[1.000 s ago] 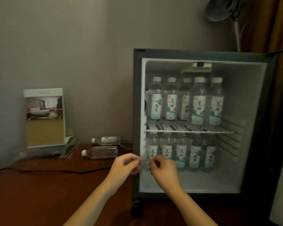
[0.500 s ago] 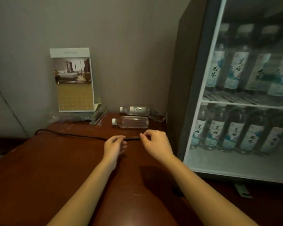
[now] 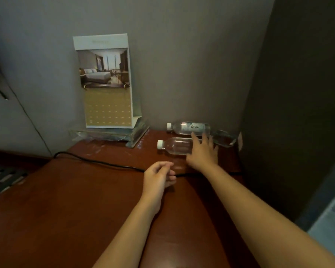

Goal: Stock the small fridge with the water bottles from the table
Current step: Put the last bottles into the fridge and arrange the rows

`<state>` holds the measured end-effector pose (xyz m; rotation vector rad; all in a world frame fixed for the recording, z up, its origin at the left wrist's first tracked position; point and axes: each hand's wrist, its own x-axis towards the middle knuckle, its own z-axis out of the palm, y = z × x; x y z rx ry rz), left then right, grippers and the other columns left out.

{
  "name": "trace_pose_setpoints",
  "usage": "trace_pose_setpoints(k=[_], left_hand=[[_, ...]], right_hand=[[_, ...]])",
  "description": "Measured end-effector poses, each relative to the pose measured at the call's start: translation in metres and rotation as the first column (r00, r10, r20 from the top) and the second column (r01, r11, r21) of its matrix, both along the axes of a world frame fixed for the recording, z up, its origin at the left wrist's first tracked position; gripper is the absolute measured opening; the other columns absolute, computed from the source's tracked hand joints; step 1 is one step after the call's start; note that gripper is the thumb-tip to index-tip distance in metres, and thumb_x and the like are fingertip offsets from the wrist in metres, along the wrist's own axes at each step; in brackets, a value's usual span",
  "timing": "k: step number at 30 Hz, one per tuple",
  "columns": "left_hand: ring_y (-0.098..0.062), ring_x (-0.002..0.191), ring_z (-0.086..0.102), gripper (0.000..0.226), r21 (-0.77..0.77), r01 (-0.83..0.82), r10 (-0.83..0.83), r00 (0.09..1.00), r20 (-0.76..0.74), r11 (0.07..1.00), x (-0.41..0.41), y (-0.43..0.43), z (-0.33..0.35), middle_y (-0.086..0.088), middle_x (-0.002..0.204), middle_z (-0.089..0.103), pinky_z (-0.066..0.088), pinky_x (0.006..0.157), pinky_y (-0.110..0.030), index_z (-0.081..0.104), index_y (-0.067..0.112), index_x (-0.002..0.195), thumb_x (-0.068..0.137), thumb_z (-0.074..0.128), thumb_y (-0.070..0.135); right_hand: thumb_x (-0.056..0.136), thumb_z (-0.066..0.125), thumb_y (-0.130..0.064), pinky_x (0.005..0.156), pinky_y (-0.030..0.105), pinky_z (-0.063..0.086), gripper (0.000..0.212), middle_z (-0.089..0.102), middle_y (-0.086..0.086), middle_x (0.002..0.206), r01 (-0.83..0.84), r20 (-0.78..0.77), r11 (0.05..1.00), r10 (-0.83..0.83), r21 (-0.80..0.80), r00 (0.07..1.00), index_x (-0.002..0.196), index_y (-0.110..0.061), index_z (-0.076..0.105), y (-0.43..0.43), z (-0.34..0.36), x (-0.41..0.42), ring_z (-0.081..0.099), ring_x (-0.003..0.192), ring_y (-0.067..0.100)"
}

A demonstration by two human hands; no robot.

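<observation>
1. Right hand (image 3: 202, 151): stretched forward, fingers (image 3: 196, 139) straight and fanned apart, gripping nothing.
2. Spread over the base end of the near bottle (image 3: 174, 147); touching it or just above it, impossible to tell.
3. Index tip up by the far bottle (image 3: 190, 128); contact likewise unclear.
4. Left hand (image 3: 159, 177): low over the table (image 3: 66, 200), fingers loosely curled, thumb near the fingertips, nothing held.
5. Both bottles on their sides at the back of the table, white caps to the left, close together and parallel; far one labelled and next to the wall.
6. Dark side of the fridge (image 3: 298, 93) just right of the bottles.
7. Black cable (image 3: 104, 163) across the table, running behind the left hand and under the right wrist.
8. Calendar (image 3: 104, 84) upright at back left, against the wall.
</observation>
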<state>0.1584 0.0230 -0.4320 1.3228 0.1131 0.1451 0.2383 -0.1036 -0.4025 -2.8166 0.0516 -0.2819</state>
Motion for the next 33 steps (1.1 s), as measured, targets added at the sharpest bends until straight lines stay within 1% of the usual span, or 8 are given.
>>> trace_pose_setpoints(k=[3, 8, 11, 18, 24, 27, 29, 33], left_hand=[[-0.012, 0.056, 0.053, 0.021, -0.032, 0.008, -0.008, 1.000, 0.000, 0.999, 0.001, 0.001, 0.000, -0.004, 0.067, 0.055, 0.051, 0.053, -0.018, 0.063, 0.011, 0.086, 0.096, 0.044, 0.007], [-0.010, 0.054, 0.053, 0.021, -0.039, 0.016, -0.016, 1.000, 0.004, 0.999, 0.003, 0.002, 0.000, -0.004, 0.066, 0.055, 0.051, 0.052, -0.017, 0.063, 0.010, 0.087, 0.095, 0.044, 0.006], [-0.009, 0.054, 0.054, 0.021, -0.026, 0.014, -0.013, 1.000, 0.010, 1.000, 0.003, 0.002, -0.002, -0.004, 0.066, 0.055, 0.051, 0.053, -0.017, 0.064, 0.011, 0.086, 0.095, 0.045, 0.006], [-0.009, 0.057, 0.054, 0.019, 0.068, 0.035, -0.037, 0.999, 0.027, 0.997, 0.000, -0.001, -0.002, -0.004, 0.069, 0.056, 0.051, 0.052, -0.016, 0.063, 0.015, 0.084, 0.095, 0.048, 0.010], [-0.008, 0.057, 0.054, 0.018, 0.233, 0.033, -0.055, 0.995, 0.089, 0.972, -0.002, -0.004, -0.008, -0.003, 0.069, 0.058, 0.049, 0.053, -0.019, 0.066, 0.015, 0.082, 0.093, 0.052, 0.014], [-0.011, 0.061, 0.059, 0.014, 0.274, 0.008, -0.036, 0.994, 0.100, 0.962, 0.001, -0.005, -0.011, 0.001, 0.079, 0.062, 0.054, 0.069, -0.036, 0.062, 0.022, 0.082, 0.093, 0.053, 0.022], [-0.014, 0.074, 0.064, 0.008, 0.261, -0.022, -0.015, 0.990, 0.138, 0.965, 0.001, -0.005, -0.010, 0.002, 0.091, 0.064, 0.055, 0.079, -0.042, 0.059, 0.027, 0.087, 0.089, 0.057, 0.035], [-0.011, 0.096, 0.064, 0.052, 0.217, 0.056, -0.105, 0.970, 0.220, 0.974, -0.005, -0.008, -0.007, 0.002, 0.104, 0.068, 0.051, 0.083, -0.027, 0.060, 0.026, 0.106, 0.069, 0.057, 0.062]], right_hand=[[0.085, 0.054, -0.048, 0.113, 0.060, 0.005, 0.081, 0.011, 0.006, 0.157, -0.034, -0.056, 0.992, 0.028, -0.120, 0.998, 0.149, -0.025, 0.010, -0.004, -0.003, 0.018, 0.002, 0.145, 0.031], [0.084, 0.042, -0.064, 0.111, 0.062, 0.005, 0.066, 0.031, 0.016, 0.144, 0.020, 0.085, 0.981, -0.004, -0.194, 0.996, 0.134, -0.020, 0.046, 0.008, -0.002, 0.010, 0.026, 0.135, 0.035], [0.078, 0.050, -0.065, 0.111, 0.063, 0.007, 0.068, 0.040, 0.014, 0.138, -0.016, 0.013, 0.989, 0.018, -0.148, 1.000, 0.131, -0.023, 0.041, 0.007, -0.003, 0.002, 0.032, 0.131, 0.034], [0.071, 0.070, -0.055, 0.113, 0.050, 0.018, 0.080, 0.038, 0.013, 0.138, -0.144, -0.146, 0.942, 0.103, -0.302, 0.984, 0.132, -0.014, 0.039, -0.002, 0.006, -0.004, 0.038, 0.129, 0.031], [0.074, 0.070, -0.047, 0.100, 0.042, 0.033, 0.063, 0.052, 0.007, 0.126, -0.090, 0.032, 0.958, 0.103, -0.273, 0.994, 0.122, -0.016, 0.043, 0.001, -0.004, -0.019, 0.045, 0.120, 0.028], [0.075, 0.071, -0.036, 0.099, 0.043, 0.033, 0.058, 0.050, 0.005, 0.126, -0.005, 0.231, 0.993, 0.033, -0.118, 0.972, 0.120, -0.016, 0.041, 0.006, -0.012, -0.036, 0.044, 0.119, 0.029], [0.075, 0.072, -0.034, 0.097, 0.044, 0.038, 0.058, 0.050, 0.008, 0.122, -0.018, 0.307, 0.988, -0.031, 0.155, 0.951, 0.119, -0.012, 0.042, 0.013, -0.015, -0.051, 0.045, 0.115, 0.032], [0.073, 0.076, -0.030, 0.085, 0.040, 0.051, 0.049, 0.053, 0.006, 0.111, -0.174, 0.318, 0.738, -0.057, 0.652, 0.946, 0.104, -0.021, 0.039, 0.025, -0.024, -0.078, 0.056, 0.103, 0.023]])
